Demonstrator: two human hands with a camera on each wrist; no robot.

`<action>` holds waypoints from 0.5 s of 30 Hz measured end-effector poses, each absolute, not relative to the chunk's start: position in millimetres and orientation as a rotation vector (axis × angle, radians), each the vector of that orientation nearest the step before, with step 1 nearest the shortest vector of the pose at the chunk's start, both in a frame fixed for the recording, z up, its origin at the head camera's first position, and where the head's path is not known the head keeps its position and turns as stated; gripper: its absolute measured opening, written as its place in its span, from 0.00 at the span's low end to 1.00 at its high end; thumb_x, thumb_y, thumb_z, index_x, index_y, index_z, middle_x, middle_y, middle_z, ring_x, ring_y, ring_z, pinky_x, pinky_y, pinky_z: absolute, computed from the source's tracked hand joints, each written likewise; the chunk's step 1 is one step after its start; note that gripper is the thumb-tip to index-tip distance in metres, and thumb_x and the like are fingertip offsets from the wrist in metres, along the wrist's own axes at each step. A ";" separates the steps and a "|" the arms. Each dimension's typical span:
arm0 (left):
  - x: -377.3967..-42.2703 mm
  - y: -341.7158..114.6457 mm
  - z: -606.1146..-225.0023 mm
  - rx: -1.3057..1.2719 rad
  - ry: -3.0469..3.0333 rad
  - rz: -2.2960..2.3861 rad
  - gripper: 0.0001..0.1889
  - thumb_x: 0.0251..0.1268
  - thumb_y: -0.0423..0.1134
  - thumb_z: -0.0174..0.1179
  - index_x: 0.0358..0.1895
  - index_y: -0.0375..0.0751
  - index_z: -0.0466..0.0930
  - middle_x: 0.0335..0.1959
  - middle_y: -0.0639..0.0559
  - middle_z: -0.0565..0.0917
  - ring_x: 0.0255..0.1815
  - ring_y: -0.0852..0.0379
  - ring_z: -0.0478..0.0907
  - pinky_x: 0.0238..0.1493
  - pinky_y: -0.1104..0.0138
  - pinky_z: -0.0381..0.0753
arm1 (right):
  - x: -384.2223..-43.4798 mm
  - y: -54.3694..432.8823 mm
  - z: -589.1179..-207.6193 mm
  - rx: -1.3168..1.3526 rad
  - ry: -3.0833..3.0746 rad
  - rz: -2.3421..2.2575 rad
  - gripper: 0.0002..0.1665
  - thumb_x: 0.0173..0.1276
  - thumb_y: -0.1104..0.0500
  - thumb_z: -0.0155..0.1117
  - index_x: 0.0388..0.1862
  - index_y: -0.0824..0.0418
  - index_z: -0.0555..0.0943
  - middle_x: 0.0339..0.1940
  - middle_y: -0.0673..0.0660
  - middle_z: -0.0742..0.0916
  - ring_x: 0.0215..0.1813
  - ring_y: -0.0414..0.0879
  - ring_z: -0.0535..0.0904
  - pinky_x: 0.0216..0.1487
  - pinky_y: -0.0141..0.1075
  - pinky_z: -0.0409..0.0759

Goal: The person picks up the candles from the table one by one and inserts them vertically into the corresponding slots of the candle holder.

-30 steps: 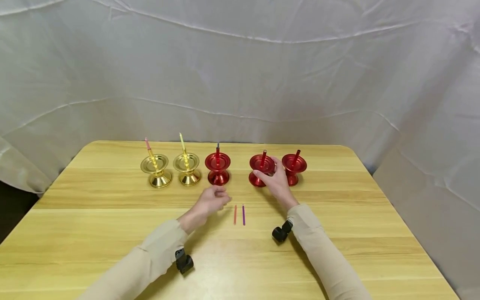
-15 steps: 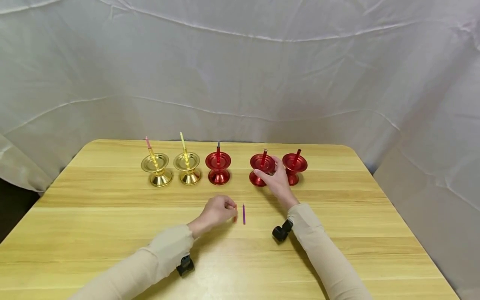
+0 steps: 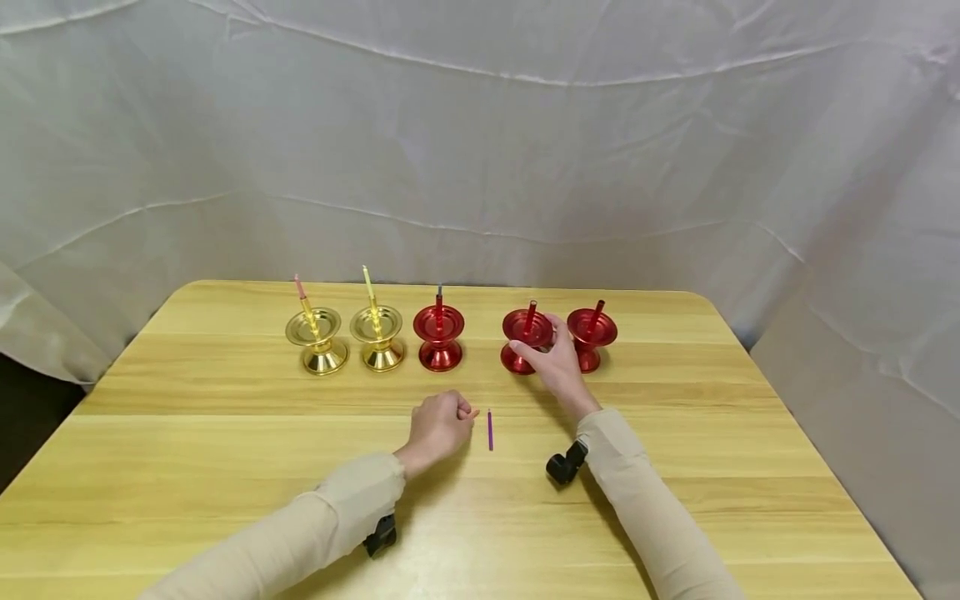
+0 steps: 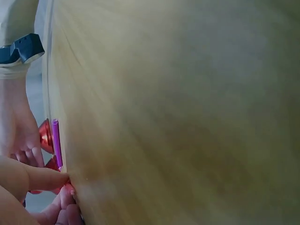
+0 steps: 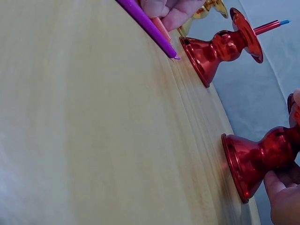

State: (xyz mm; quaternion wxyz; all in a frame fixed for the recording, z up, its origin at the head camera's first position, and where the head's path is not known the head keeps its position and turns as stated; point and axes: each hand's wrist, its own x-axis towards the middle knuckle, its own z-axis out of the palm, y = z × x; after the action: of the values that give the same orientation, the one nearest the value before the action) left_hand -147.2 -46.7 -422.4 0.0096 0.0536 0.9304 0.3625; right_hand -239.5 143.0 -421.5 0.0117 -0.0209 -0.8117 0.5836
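Observation:
My left hand (image 3: 441,427) is low over the table, thumb and fingertips pinching a thin orange candle (image 5: 162,30); most of it is hidden in the hand. Beside it lies a purple candle (image 3: 491,430) on the wood, which the right wrist view shows up close (image 5: 149,27). My right hand (image 3: 557,367) grips the middle of a red candle holder (image 3: 527,328), thumb on the near side and fingers behind. That holder stands upright, base on the table, with no candle in its tube.
Left of it stands a red holder (image 3: 439,323) with a blue candle. Two gold holders, one with a yellow candle (image 3: 369,283), one with a pink candle (image 3: 300,287), stand further left. Another red holder (image 3: 592,328) stands right of my right hand. A pale curtain (image 3: 480,150) hangs behind.
My left hand has come down and right to the orange candle, pinched it and turned it aslant from its place next to the purple one. My right hand keeps its grip.

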 end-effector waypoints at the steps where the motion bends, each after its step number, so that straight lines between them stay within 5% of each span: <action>1: -147.4 -47.2 -422.6 0.174 2.910 1.141 0.02 0.58 0.30 0.64 0.30 0.38 0.80 0.25 0.53 0.80 0.33 0.51 0.77 0.48 0.49 0.71 | -239.7 142.7 -422.1 -0.066 -2.530 1.818 0.50 0.59 0.53 0.73 0.74 0.60 0.56 0.68 0.65 0.69 0.68 0.56 0.65 0.68 0.48 0.64; 15: -162.7 -55.0 -415.1 0.201 2.703 1.602 0.08 0.64 0.21 0.51 0.44 0.26 0.77 0.36 0.40 0.80 0.39 0.48 0.76 0.44 0.58 0.79 | -240.4 143.2 -423.9 -0.058 -2.533 1.796 0.50 0.59 0.52 0.72 0.74 0.61 0.56 0.69 0.65 0.68 0.69 0.57 0.64 0.68 0.48 0.64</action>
State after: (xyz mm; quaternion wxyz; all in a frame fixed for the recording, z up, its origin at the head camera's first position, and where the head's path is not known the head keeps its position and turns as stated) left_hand -162.7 -55.0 -415.1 -0.0033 0.0637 0.8585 0.5088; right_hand -240.4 143.2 -423.9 0.0179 -0.0188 -0.8154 0.5783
